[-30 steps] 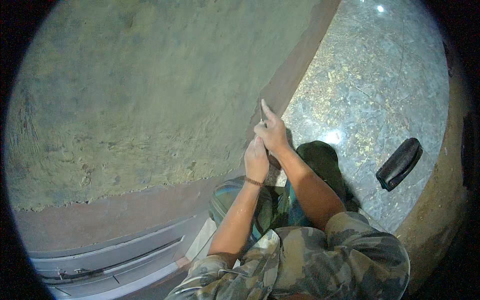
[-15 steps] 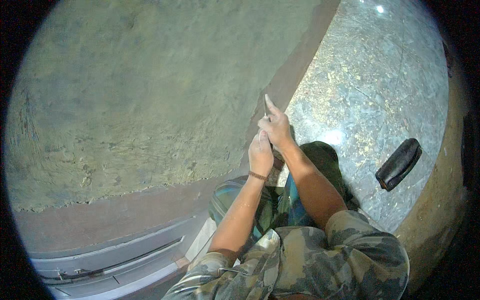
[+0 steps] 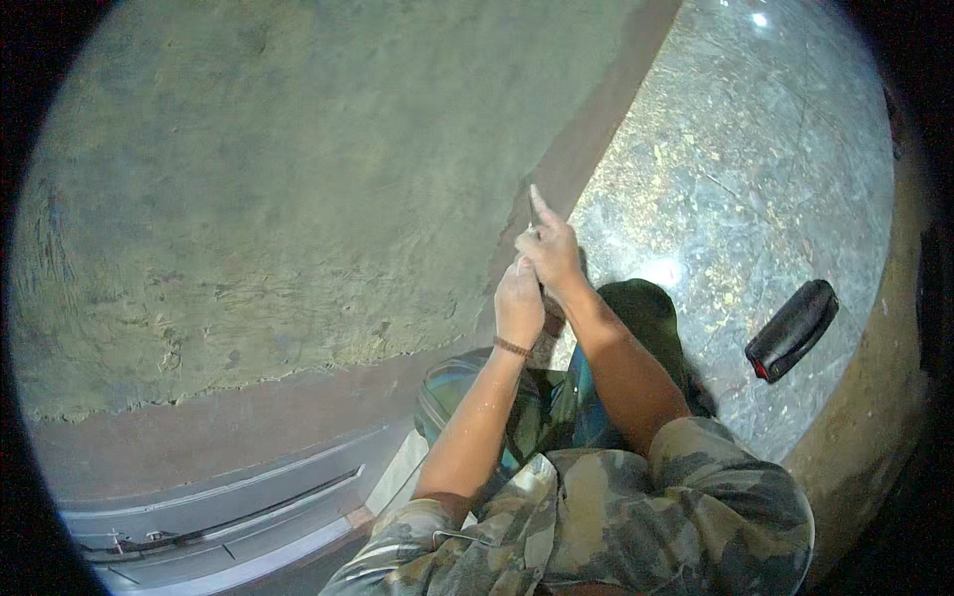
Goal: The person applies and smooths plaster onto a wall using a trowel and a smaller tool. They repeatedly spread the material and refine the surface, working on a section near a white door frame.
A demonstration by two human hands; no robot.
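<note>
My left hand (image 3: pixel 518 303), with a brown bead bracelet on its wrist, is closed in a pinch just below my right hand (image 3: pixel 551 250). The two hands meet at the fingertips. On the right hand the index finger points forward while the other fingers curl in. A tiny pale sliver shows near its thumb, too small to name. What the left fingertips grip is hidden. Both hands are in front of my bent knees, with whitish dust on the fingers.
A rough greenish-grey plastered surface (image 3: pixel 298 199) with a brown border (image 3: pixel 229 427) fills the left. To the right, a shiny mottled grey floor (image 3: pixel 735 199) carries a black pouch (image 3: pixel 793 328). Grey panelling (image 3: pixel 248 507) with a dark slot is at lower left.
Both hands stay in almost the same place, with only a slight shift at the fingertips. The right index finger still points forward.
</note>
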